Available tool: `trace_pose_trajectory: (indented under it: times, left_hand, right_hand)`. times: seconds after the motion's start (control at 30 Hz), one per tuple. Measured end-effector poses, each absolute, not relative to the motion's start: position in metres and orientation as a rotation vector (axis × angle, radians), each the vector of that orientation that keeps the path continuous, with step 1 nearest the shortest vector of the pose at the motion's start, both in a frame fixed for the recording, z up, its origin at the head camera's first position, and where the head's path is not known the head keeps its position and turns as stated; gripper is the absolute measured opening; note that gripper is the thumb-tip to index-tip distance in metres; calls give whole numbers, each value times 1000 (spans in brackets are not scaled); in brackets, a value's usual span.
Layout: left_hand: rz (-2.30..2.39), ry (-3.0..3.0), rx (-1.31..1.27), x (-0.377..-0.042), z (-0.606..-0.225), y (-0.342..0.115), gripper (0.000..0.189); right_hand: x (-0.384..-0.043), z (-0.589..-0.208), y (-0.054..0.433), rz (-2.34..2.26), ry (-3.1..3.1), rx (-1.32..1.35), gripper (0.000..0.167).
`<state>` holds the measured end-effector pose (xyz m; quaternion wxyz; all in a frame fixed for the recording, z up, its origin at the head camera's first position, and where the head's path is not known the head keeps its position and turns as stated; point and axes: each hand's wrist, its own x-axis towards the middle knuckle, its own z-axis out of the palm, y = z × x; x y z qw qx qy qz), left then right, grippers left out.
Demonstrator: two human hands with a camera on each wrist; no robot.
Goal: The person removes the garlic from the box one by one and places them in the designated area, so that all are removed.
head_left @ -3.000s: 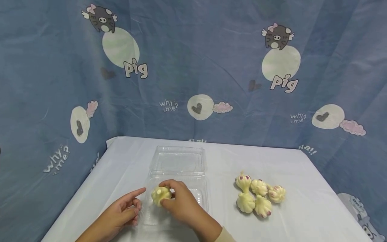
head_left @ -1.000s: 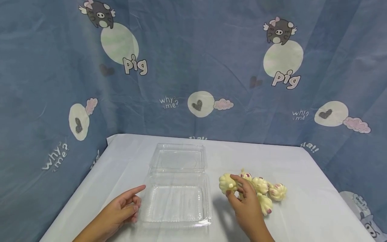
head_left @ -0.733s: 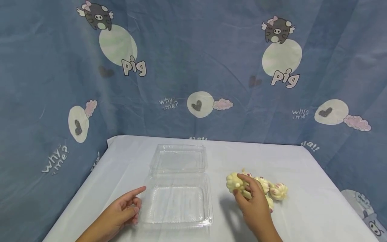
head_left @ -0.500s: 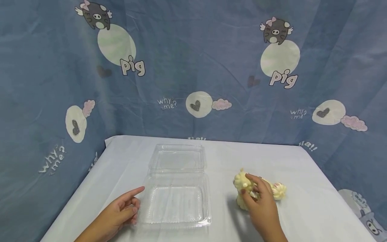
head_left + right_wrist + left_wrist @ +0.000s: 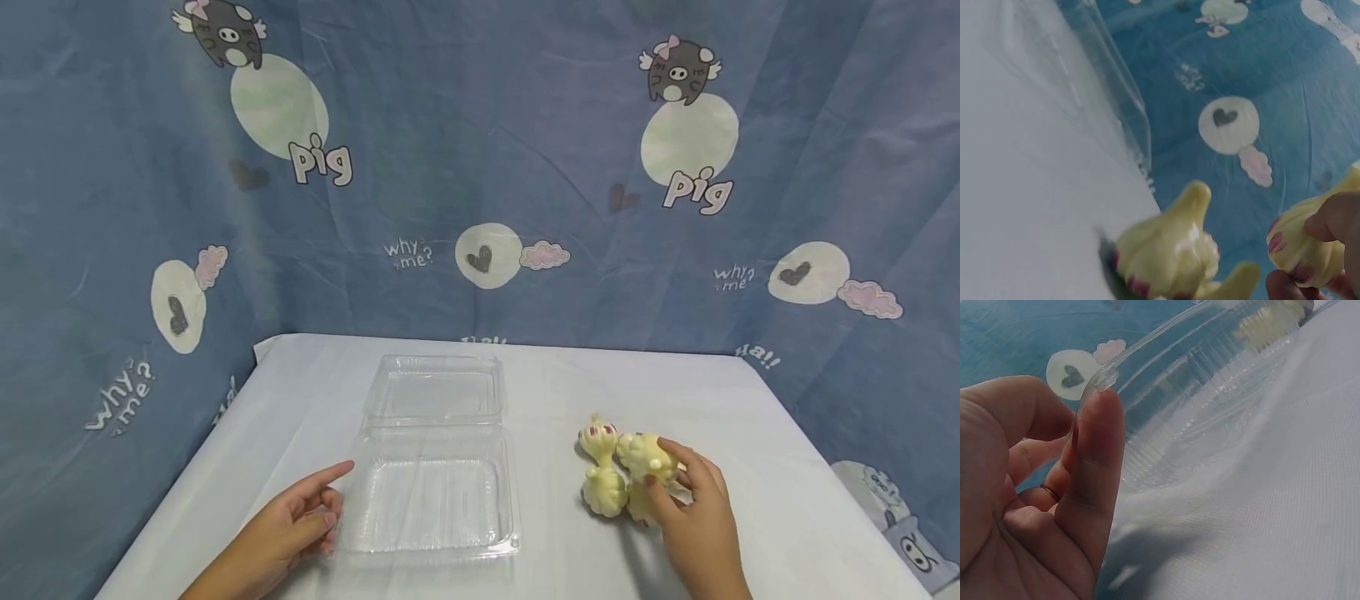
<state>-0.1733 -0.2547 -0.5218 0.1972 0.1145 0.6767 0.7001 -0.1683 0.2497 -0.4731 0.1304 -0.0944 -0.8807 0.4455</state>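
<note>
My right hand (image 5: 701,508) pinches a pale yellow garlic bulb (image 5: 648,457) between thumb and fingers, over a cluster on the table's right side. Purple patches show on this held bulb (image 5: 1297,250) in the right wrist view. Beside it are a garlic bulb with a purple-marked top (image 5: 597,440) and a paler garlic bulb (image 5: 603,492); others are partly hidden behind the hand. A clear plastic clamshell container (image 5: 512,500) lies with its lid folded back. At its left side, my left hand (image 5: 288,521) has the index finger straight, its fingertip (image 5: 1100,412) touching the rim.
A white cloth (image 5: 555,392) covers the table. Behind and around it hangs a blue curtain (image 5: 420,183) with pig prints. The container's lid (image 5: 438,392) lies flat toward the back, and grey-white fabric (image 5: 911,533) shows past the table's right edge.
The right hand has carried the garlic bulb from over the container rightward, lately across the cluster to its right side. The left hand stays at the container's left edge.
</note>
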Motion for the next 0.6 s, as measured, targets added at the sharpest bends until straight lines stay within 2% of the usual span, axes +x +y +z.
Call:
trace_pose_trajectory:
  times: [0.6]
  left_hand:
    - [1968,1891,349,-174,-523,-255,72]
  right_hand:
    - [-162,-490,291,1132,-2568,-462,55]
